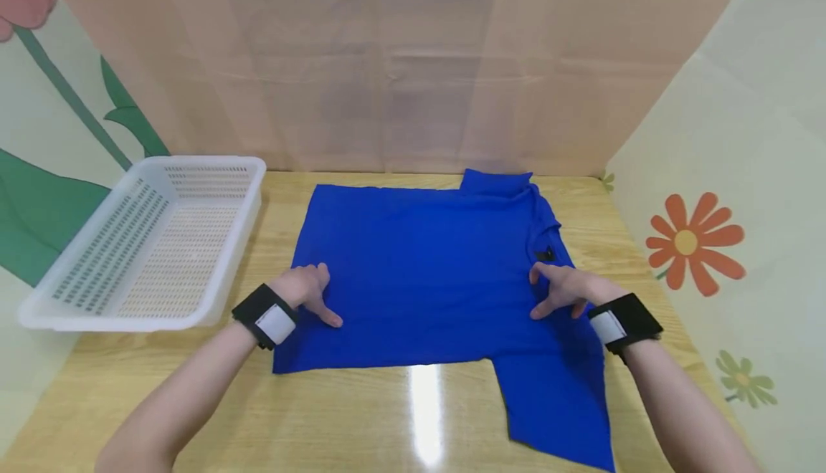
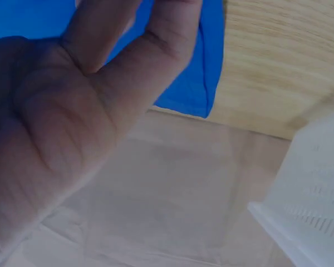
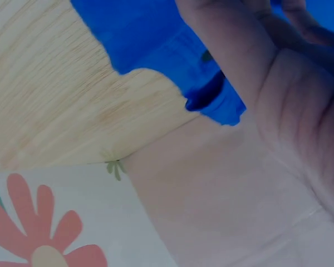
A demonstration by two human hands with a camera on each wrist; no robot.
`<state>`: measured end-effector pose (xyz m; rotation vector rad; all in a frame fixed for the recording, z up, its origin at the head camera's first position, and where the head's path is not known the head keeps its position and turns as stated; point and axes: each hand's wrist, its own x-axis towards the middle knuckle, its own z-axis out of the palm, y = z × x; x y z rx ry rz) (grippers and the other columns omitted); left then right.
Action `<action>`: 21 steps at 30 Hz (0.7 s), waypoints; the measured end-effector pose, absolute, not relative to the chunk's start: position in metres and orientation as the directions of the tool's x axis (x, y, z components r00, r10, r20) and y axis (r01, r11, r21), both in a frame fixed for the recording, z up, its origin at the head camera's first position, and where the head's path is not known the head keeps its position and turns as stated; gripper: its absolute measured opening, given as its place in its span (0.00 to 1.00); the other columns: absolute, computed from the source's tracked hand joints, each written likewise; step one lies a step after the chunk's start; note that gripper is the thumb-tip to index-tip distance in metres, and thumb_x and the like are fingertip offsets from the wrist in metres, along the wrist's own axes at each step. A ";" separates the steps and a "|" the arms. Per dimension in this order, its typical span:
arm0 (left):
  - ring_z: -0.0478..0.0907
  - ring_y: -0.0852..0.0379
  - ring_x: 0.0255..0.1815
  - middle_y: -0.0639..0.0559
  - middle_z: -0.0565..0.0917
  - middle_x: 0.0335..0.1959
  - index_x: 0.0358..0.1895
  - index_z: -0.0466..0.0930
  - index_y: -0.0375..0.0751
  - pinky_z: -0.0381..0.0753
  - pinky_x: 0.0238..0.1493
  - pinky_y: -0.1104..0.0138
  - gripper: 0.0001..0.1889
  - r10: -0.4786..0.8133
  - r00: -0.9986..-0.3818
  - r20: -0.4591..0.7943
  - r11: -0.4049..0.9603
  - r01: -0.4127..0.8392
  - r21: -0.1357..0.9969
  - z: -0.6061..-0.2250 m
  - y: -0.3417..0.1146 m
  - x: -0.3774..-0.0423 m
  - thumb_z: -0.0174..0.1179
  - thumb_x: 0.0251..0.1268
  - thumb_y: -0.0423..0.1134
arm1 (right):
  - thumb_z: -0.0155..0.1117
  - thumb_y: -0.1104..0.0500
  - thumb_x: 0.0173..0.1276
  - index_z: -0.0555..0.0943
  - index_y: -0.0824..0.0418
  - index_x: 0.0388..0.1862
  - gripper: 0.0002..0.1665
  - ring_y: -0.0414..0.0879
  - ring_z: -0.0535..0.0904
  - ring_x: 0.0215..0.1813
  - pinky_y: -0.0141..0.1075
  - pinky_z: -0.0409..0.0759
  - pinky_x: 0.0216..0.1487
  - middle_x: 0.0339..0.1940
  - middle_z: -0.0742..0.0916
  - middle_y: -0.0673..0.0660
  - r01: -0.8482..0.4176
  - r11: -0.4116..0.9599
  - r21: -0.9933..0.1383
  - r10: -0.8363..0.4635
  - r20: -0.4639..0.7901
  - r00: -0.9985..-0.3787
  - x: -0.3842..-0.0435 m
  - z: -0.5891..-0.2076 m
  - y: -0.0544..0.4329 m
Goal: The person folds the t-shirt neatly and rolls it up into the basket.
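Observation:
A blue T-shirt [image 1: 413, 265] lies spread on the table, its collar side to the right. One sleeve [image 1: 555, 408] stretches toward the front edge, and a short piece of the other sleeve [image 1: 495, 182] shows at the back. My left hand [image 1: 308, 292] touches the shirt near its left edge, thumb and fingers spread apart. On the right, my right hand [image 1: 564, 288] rests on the cloth just in front of the collar, with a gap between thumb and forefinger. A small dark label [image 1: 546, 254] shows inside the neck opening. Both palms look relaxed in the wrist views.
A white perforated plastic basket [image 1: 219, 272] stands at the left of the wooden table [image 1: 361, 416]. A pinkish covering [image 1: 387, 86] hangs along the back, and a wall with printed flowers [image 1: 742, 172] borders the right side. Each wrist wears a black strap [image 1: 635, 322].

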<state>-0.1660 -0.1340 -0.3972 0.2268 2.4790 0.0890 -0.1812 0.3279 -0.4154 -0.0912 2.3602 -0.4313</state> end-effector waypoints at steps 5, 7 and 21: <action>0.79 0.48 0.38 0.39 0.81 0.44 0.51 0.75 0.32 0.79 0.35 0.62 0.32 0.224 -0.822 -0.524 0.973 0.155 0.173 -0.397 -0.141 -0.177 0.70 0.59 0.58 | 0.71 0.44 0.66 0.69 0.61 0.57 0.33 0.51 0.77 0.33 0.41 0.82 0.30 0.34 0.77 0.60 0.035 0.925 -0.378 -0.229 -0.630 -0.742 -0.185 -0.413 0.334; 0.78 0.49 0.37 0.42 0.82 0.40 0.48 0.77 0.34 0.78 0.37 0.60 0.25 0.273 -0.868 -0.414 0.958 0.205 0.203 -0.400 -0.145 -0.183 0.67 0.64 0.54 | 0.69 0.46 0.69 0.72 0.64 0.57 0.29 0.47 0.75 0.26 0.38 0.78 0.27 0.27 0.76 0.56 -0.013 0.911 -0.411 -0.270 -0.574 -0.773 -0.189 -0.413 0.333; 0.28 0.28 0.82 0.29 0.31 0.81 0.81 0.35 0.38 0.36 0.80 0.38 0.70 0.419 -0.829 -0.371 0.887 0.285 0.364 -0.427 -0.163 -0.230 0.81 0.45 0.54 | 0.80 0.46 0.56 0.54 0.66 0.80 0.63 0.78 0.43 0.79 0.72 0.46 0.75 0.80 0.54 0.78 -0.224 0.899 -0.377 -0.324 -0.224 -0.919 -0.239 -0.449 0.328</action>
